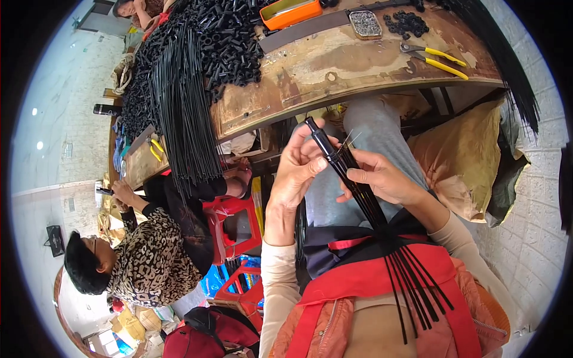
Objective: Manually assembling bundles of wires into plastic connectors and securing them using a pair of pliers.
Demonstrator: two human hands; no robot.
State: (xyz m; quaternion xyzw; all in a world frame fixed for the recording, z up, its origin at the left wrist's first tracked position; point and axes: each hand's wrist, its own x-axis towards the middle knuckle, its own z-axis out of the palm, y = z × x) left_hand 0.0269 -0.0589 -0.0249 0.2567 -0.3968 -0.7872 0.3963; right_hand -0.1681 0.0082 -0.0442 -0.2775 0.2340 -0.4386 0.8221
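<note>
A shiny black plastic tube, with a bundle of thin black rods fanning from its lower end, lies slantwise over my lap; it looks like an umbrella runner with ribs. My left hand is closed around the tube, thumb against its lower end. Just below that joint, my right hand pinches the rods between thumb and fingers. A thin pale wire sticks out near the joint. The rods' loose ends spread over my red apron.
Pliers with yellow handles, a tin of small metal bits and an orange tray lie on the wooden bench. Black tubes are heaped there; long rods hang over its edge. A co-worker sits at left.
</note>
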